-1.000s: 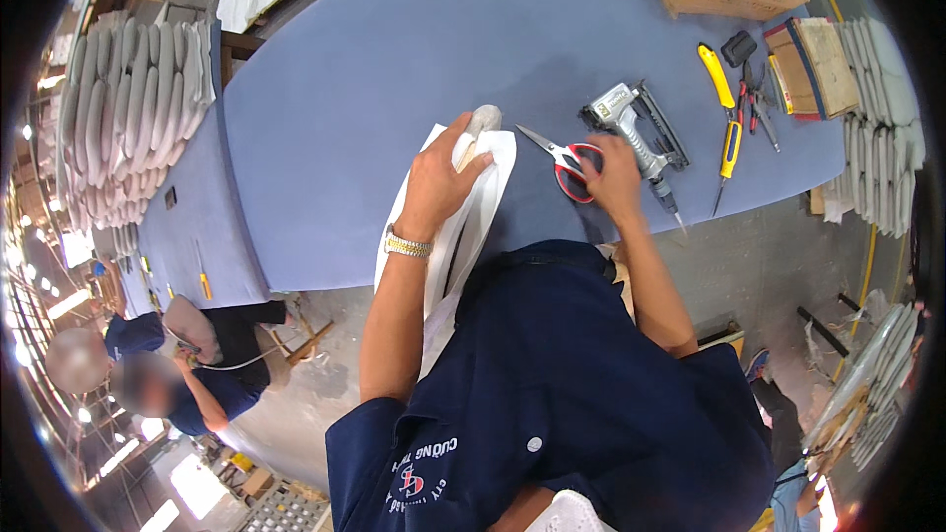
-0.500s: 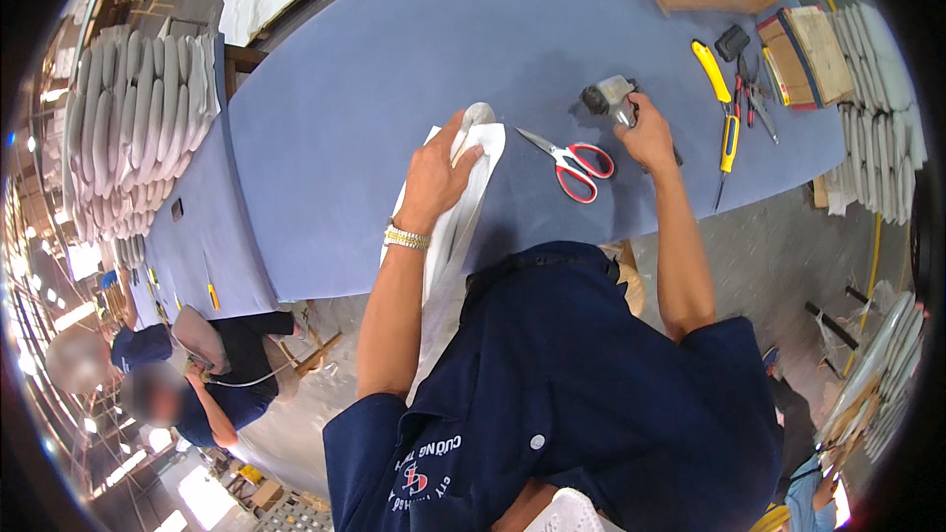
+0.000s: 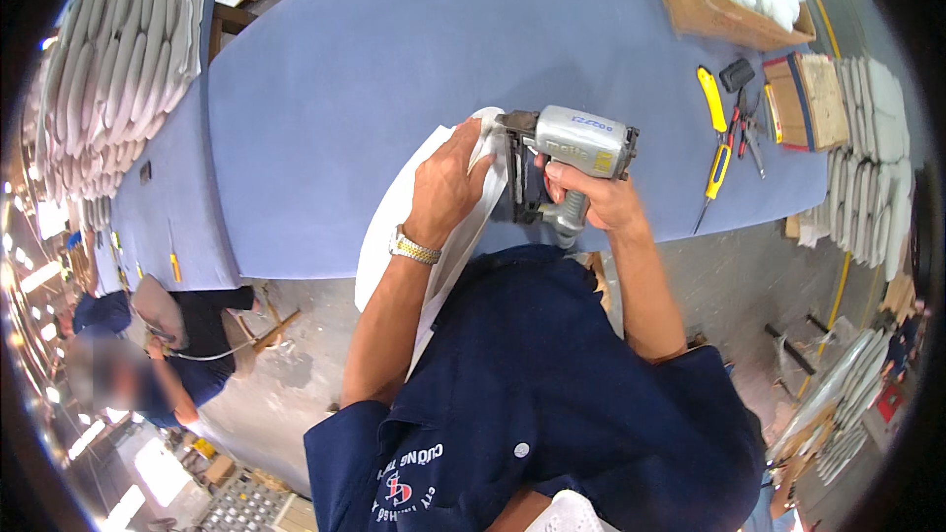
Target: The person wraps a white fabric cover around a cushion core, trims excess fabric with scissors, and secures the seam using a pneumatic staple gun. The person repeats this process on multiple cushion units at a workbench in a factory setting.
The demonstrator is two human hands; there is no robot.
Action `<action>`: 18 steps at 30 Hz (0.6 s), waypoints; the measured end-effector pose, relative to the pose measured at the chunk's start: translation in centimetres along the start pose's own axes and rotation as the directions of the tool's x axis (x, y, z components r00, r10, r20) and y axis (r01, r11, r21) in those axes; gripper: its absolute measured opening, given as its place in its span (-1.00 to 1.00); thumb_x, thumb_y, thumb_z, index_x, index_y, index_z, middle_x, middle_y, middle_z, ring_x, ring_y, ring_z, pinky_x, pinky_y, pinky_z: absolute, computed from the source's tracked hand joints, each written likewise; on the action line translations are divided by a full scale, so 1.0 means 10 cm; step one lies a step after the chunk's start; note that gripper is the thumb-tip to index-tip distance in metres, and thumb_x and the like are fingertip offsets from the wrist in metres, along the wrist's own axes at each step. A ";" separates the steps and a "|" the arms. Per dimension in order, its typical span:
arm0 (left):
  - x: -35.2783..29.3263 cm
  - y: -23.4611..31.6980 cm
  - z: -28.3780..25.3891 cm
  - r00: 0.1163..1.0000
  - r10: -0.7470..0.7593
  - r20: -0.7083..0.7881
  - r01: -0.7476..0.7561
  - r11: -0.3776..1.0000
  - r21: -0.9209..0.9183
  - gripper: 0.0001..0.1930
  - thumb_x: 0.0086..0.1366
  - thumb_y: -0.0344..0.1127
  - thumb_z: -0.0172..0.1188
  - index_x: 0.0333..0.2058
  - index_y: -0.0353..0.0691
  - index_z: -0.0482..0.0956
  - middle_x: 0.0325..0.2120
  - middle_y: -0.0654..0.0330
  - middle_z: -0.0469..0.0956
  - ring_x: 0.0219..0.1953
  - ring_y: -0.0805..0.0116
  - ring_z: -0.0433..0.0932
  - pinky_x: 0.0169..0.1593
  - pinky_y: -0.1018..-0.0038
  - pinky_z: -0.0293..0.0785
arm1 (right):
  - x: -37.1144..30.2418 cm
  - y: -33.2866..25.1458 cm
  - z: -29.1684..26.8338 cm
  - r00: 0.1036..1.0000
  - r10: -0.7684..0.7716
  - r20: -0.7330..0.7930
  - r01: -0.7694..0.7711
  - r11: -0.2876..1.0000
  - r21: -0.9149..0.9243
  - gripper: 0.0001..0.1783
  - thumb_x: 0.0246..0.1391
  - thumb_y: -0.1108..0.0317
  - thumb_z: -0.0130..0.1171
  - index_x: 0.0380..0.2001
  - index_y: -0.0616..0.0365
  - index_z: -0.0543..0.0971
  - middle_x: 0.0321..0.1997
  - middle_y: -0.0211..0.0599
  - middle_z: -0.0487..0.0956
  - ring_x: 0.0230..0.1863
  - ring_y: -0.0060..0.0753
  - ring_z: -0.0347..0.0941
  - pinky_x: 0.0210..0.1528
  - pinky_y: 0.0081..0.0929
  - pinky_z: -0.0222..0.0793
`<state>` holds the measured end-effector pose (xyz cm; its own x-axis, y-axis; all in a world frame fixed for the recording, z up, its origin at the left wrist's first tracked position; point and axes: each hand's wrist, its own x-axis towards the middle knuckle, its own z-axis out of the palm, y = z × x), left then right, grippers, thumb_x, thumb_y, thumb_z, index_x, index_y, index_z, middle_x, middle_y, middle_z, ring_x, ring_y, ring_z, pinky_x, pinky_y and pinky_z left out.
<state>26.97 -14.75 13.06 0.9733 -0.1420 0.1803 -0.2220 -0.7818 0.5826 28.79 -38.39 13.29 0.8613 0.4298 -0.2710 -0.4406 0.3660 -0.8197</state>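
Note:
My left hand (image 3: 445, 187), with a metal-band watch at the wrist, is closed on a long white fabric-covered piece (image 3: 386, 236) at the near edge of the table. Its fingers press the cloth near the far end of the piece. A grey air staple gun (image 3: 581, 141) is in my right hand (image 3: 603, 195), fingers wrapped round the grip. The gun's nose meets the end of the white piece, close beside my left fingertips. Whether the trigger is pressed I cannot tell. The scissors are hidden behind the gun and my right hand.
Blue cloth covers the table (image 3: 325, 118). Toward its right lie a yellow cutter (image 3: 711, 99), a yellow-handled screwdriver (image 3: 719, 169) and pliers (image 3: 753, 143). A carton (image 3: 690, 0) of white stuffing stands far right. Stacked grey cushions (image 3: 108, 89) rise at left; a co-worker (image 3: 202, 345) sits lower left.
My right hand has lifted the staple gun and brought it leftward to the end of the white piece. My left hand keeps its hold. The scissors have gone out of sight.

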 end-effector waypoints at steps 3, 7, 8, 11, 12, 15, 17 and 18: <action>-0.02 0.00 0.06 0.999 -0.044 0.016 0.044 0.999 -0.015 -0.50 0.26 -0.32 0.38 0.14 -0.37 0.54 0.04 -0.16 0.64 0.03 -0.10 0.66 0.07 0.21 0.62 | 0.02 -0.05 -0.06 0.999 0.017 0.027 -0.022 0.987 0.162 -0.62 0.12 0.50 0.31 0.03 0.28 0.60 -0.17 -0.15 0.67 -0.47 -0.51 0.51 -0.41 -0.48 0.46; -0.05 0.08 0.11 0.998 -0.068 0.017 0.068 0.998 -0.014 -0.48 0.26 -0.31 0.39 0.16 -0.36 0.53 0.09 -0.15 0.61 0.10 -0.08 0.63 0.11 0.21 0.59 | 0.08 -0.11 -0.20 1.000 0.020 0.023 -0.025 0.967 0.252 -0.61 0.15 0.48 0.27 0.06 0.34 0.57 -0.16 -0.08 0.67 -0.47 -0.49 0.52 -0.43 -0.49 0.45; -0.07 0.07 0.15 0.999 -0.053 0.004 0.053 0.999 -0.009 -0.47 0.26 -0.30 0.38 0.17 -0.34 0.52 0.11 -0.14 0.60 0.12 -0.10 0.61 0.10 0.19 0.60 | 0.09 -0.13 -0.22 1.000 0.022 0.018 -0.026 0.960 0.278 -0.60 0.15 0.47 0.27 0.06 0.35 0.57 -0.16 -0.07 0.67 -0.47 -0.48 0.52 -0.43 -0.49 0.45; -0.12 0.10 0.22 0.999 -0.042 -0.001 0.042 0.999 0.008 -0.45 0.25 -0.29 0.37 0.19 -0.33 0.51 0.18 -0.14 0.54 0.18 -0.16 0.56 0.12 0.17 0.60 | 0.09 -0.12 -0.23 1.000 -0.017 -0.009 0.019 0.953 0.302 -0.60 0.16 0.46 0.27 0.07 0.35 0.57 -0.17 -0.06 0.68 -0.46 -0.49 0.51 -0.42 -0.49 0.44; -0.12 0.12 0.23 0.999 -0.049 0.006 0.049 0.999 0.001 -0.44 0.26 -0.30 0.37 0.21 -0.35 0.49 0.20 -0.16 0.53 0.18 -0.15 0.56 0.13 0.18 0.59 | 0.08 -0.13 -0.22 1.000 -0.018 -0.023 0.024 0.951 0.309 -0.60 0.15 0.47 0.27 0.06 0.35 0.57 -0.17 -0.06 0.68 -0.46 -0.49 0.51 -0.42 -0.49 0.44; -0.13 0.16 0.19 0.998 -0.058 0.006 0.058 0.998 -0.008 -0.38 0.29 -0.30 0.36 0.27 -0.38 0.41 0.25 -0.19 0.47 0.21 -0.14 0.54 0.15 0.20 0.58 | -0.01 -0.11 -0.24 0.995 -0.032 -0.098 0.042 0.994 0.099 -0.67 0.14 0.48 0.33 -0.01 0.27 0.63 -0.20 -0.16 0.71 -0.43 -0.52 0.55 -0.39 -0.50 0.49; -0.10 0.13 0.17 0.999 -0.035 -0.029 0.034 0.999 -0.013 -0.33 0.29 -0.30 0.35 0.32 -0.38 0.34 0.31 -0.20 0.40 0.25 -0.14 0.51 0.16 0.19 0.57 | -0.11 -0.11 -0.11 0.982 -0.083 -0.168 0.053 0.983 -0.177 -0.68 0.14 0.47 0.35 -0.02 0.28 0.65 -0.19 -0.21 0.72 -0.39 -0.55 0.57 -0.36 -0.52 0.50; -0.09 0.13 0.15 0.999 -0.040 0.005 0.040 0.999 -0.012 -0.32 0.30 -0.31 0.34 0.33 -0.38 0.32 0.32 -0.20 0.38 0.26 -0.13 0.49 0.16 0.19 0.57 | -0.17 -0.09 -0.05 0.974 -0.115 -0.197 0.049 0.949 -0.311 -0.68 0.14 0.47 0.36 -0.03 0.28 0.66 -0.19 -0.23 0.73 -0.37 -0.56 0.57 -0.34 -0.53 0.50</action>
<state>25.85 -16.55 12.41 0.9816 -0.1140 0.1532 -0.1840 -0.7797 0.5985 27.85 -39.86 14.26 0.9392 0.2138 -0.2688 -0.2969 0.1115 -0.9484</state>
